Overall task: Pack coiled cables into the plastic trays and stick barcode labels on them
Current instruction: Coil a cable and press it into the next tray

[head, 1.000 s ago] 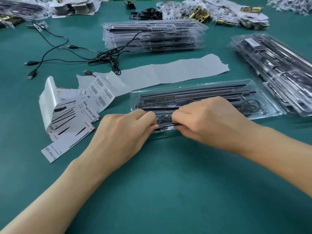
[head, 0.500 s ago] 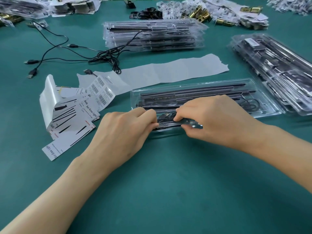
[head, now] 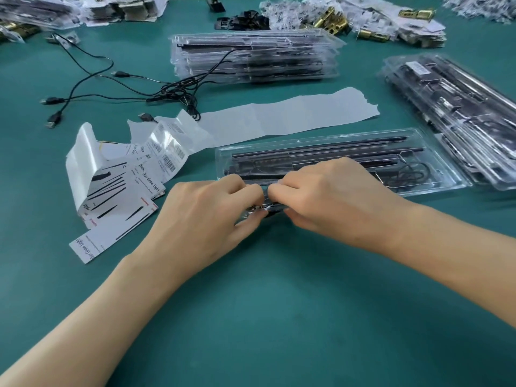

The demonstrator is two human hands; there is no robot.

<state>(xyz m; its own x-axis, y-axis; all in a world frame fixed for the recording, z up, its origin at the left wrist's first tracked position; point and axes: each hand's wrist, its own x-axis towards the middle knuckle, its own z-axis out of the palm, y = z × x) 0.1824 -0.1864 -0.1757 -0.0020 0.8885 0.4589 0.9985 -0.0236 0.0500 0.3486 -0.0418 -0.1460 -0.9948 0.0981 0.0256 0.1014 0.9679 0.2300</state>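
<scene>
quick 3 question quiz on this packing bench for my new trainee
1. True or false: the left hand and right hand both grip the near edge of the clear tray.
2. Where do the barcode labels lie? A) left of that tray B) on the far tray stack C) right of that tray
3. Fill in: the loose black cables end in ___ plugs.
Key: 1 true; 2 A; 3 USB

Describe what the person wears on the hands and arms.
Nothing worn shows. The left hand and right hand are bare: no gloves, rings or tape. Both forearms are uncovered to the frame edge, with no sleeves, watch or wristband in view.
</scene>
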